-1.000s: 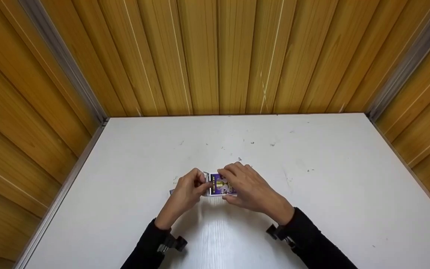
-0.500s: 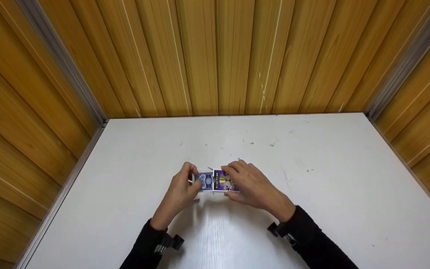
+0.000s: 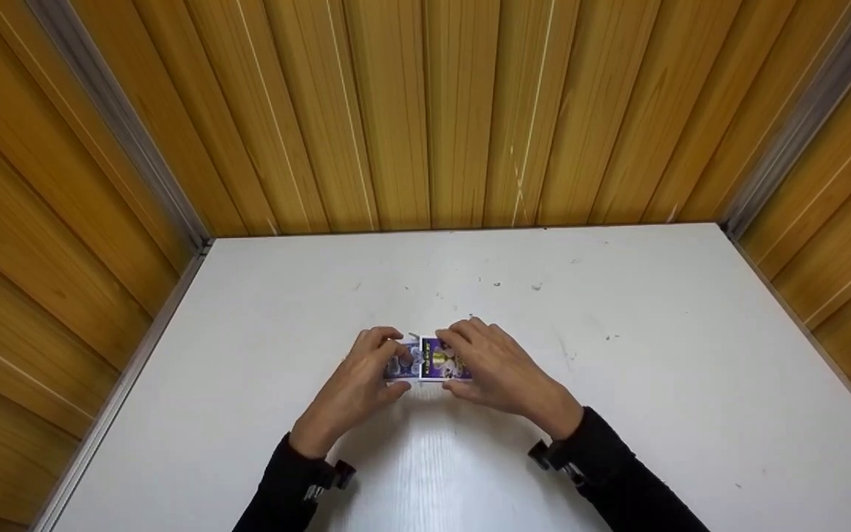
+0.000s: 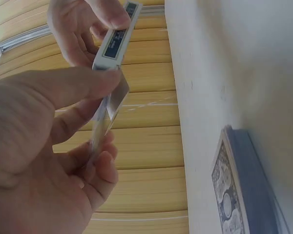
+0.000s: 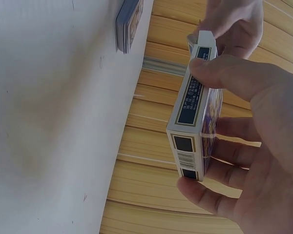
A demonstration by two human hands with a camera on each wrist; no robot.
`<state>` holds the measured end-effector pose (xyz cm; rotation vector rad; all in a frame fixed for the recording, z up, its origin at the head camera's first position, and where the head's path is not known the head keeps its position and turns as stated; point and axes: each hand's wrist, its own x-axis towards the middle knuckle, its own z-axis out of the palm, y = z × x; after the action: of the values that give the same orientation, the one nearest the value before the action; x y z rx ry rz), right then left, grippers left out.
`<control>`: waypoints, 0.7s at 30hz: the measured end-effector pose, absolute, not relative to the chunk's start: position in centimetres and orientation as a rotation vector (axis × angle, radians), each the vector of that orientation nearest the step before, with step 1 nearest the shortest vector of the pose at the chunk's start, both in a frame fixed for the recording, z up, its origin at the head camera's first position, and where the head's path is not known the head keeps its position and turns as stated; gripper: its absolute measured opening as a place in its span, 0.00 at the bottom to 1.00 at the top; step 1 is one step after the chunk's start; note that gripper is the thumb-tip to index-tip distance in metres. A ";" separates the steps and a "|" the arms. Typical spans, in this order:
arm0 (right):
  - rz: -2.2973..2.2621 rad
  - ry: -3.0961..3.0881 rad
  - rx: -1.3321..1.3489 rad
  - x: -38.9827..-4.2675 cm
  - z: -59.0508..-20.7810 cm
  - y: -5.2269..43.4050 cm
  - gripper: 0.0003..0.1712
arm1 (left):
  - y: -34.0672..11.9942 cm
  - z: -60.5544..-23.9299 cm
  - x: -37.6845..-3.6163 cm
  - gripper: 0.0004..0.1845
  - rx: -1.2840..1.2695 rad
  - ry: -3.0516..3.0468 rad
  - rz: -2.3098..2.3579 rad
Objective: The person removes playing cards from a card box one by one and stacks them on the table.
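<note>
A purple and white playing card box [image 3: 442, 360] is in my right hand [image 3: 503, 373], thumb on one narrow side and fingers on the opposite one. Blue-backed playing cards [image 3: 414, 363] stand out from its left, open end. My left hand [image 3: 355, 380] grips these cards, thumb at the near edge and fingers over the top and far edge. In the left wrist view, the left thumb lies at the mouth of the box beside a pale flap [image 4: 118, 95]. The cards' inner ends are hidden in the box.
A separate deck of cards [image 4: 229, 195] sits on the white table [image 3: 617, 295], hidden below the left hand in the head view. Wood-pattern panels [image 3: 425, 111] wall in the table's back and sides.
The left hand has drawn back leftward from the box mouth, and the blue cards now show between the hands. Its fingers have since spread across the cards. The right hand has barely moved.
</note>
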<state>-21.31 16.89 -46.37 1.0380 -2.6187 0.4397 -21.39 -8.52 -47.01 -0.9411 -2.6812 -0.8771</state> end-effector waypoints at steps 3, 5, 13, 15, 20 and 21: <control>0.435 -2.628 1.036 -21.3 -46.4 16.9 0.41 | -8.7 -47.0 -21.3 0.21 -0.990 -2.664 -0.745; 0.438 -2.631 1.035 -21.3 -46.4 16.9 0.41 | -8.8 -47.0 -21.2 0.23 -1.016 -2.635 -0.671; 0.444 -2.624 1.051 -21.4 -46.3 17.1 0.41 | -9.1 -46.5 -21.1 0.25 -1.040 -2.572 -0.534; 0.459 -2.616 1.056 -21.5 -46.1 17.3 0.41 | -9.1 -46.2 -21.1 0.25 -1.038 -2.566 -0.484; 0.480 -2.597 1.057 -21.8 -45.9 17.7 0.40 | -9.5 -45.6 -21.2 0.25 -1.028 -2.567 -0.444; 0.487 -2.597 1.050 -21.9 -45.9 17.8 0.40 | -9.7 -45.5 -21.2 0.25 -1.019 -2.570 -0.465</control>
<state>-21.85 17.79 -45.94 1.0499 -2.5969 0.4869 -21.25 -9.66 -45.53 -1.0191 -2.5703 -0.4646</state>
